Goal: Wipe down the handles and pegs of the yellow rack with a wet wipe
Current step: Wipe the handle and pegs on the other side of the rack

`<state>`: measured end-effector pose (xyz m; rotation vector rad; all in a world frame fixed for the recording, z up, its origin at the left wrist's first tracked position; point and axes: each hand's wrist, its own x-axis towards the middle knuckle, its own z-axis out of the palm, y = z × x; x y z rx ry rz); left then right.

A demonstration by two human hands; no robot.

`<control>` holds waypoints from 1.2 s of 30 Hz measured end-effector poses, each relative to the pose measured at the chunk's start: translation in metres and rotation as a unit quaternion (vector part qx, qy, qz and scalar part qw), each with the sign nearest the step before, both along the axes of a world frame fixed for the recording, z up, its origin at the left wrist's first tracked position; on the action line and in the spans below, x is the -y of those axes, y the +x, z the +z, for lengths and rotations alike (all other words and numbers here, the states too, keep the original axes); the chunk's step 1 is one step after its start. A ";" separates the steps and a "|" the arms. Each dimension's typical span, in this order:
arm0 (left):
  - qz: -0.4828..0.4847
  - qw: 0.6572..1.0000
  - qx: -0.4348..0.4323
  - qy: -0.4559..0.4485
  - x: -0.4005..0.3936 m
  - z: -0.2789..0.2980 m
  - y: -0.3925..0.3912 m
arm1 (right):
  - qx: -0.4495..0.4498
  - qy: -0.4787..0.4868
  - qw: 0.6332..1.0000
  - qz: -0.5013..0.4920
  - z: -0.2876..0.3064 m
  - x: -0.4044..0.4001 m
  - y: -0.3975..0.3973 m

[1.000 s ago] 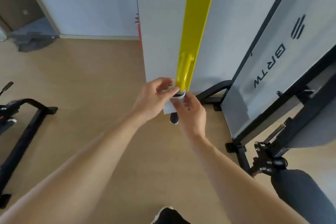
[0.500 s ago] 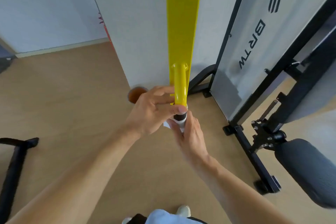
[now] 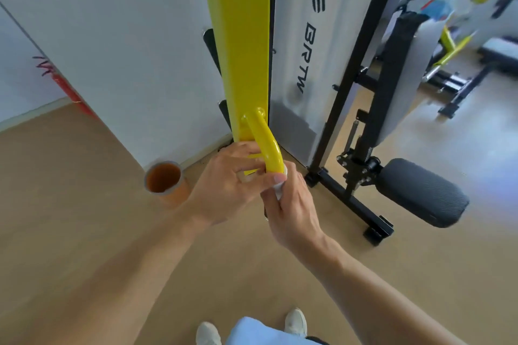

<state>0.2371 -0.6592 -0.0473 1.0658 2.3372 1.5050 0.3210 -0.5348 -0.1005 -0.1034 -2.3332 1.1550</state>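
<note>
The yellow rack upright (image 3: pixel 241 36) stands straight ahead, with a yellow peg (image 3: pixel 266 143) sticking out of it toward me. My left hand (image 3: pixel 227 185) grips the peg from the left, fingers curled around its lower part. My right hand (image 3: pixel 291 204) closes around the peg's end, pressing a white wet wipe (image 3: pixel 280 190) against it. Only a small crumpled bit of the wipe shows between my fingers. The peg's black end cap is hidden under my right hand.
A brown open-topped pipe stub (image 3: pixel 165 180) rises from the wooden floor left of my hands. A black-framed folded bench with a white BRTW panel (image 3: pixel 302 59) and a grey foam roller (image 3: pixel 423 190) stands to the right. White wall panels are behind.
The view has moved closer and swung right. My right hand has slid over the peg's end, covering the black cap and most of the wipe. My left hand stays on the peg.
</note>
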 end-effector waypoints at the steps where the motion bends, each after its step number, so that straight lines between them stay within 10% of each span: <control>1: -0.008 1.000 -0.023 -0.009 0.000 0.003 0.001 | -0.008 -0.009 1.000 -0.015 0.000 0.004 -0.001; 7: -0.050 0.997 -0.062 0.005 0.002 0.006 -0.012 | 0.138 0.044 0.984 -0.106 -0.045 0.021 0.003; 13: -0.070 0.997 -0.025 0.000 0.004 0.011 -0.014 | 0.005 -0.025 0.984 -0.176 -0.003 0.037 -0.006; 19: -0.046 0.996 -0.071 -0.037 0.006 0.012 -0.013 | 0.198 0.015 0.958 -0.206 -0.048 0.048 0.004; 25: -0.035 0.995 -0.060 -0.068 0.007 0.019 -0.010 | 0.012 -0.013 0.978 -0.209 -0.004 0.041 -0.003; 30: -0.020 0.995 -0.064 -0.075 0.004 0.017 -0.012 | 0.165 0.029 0.970 -0.177 -0.031 0.035 0.004; 36: -0.028 0.996 -0.038 -0.078 0.003 0.013 -0.010 | 0.050 -0.080 0.986 -0.135 -0.009 0.029 0.000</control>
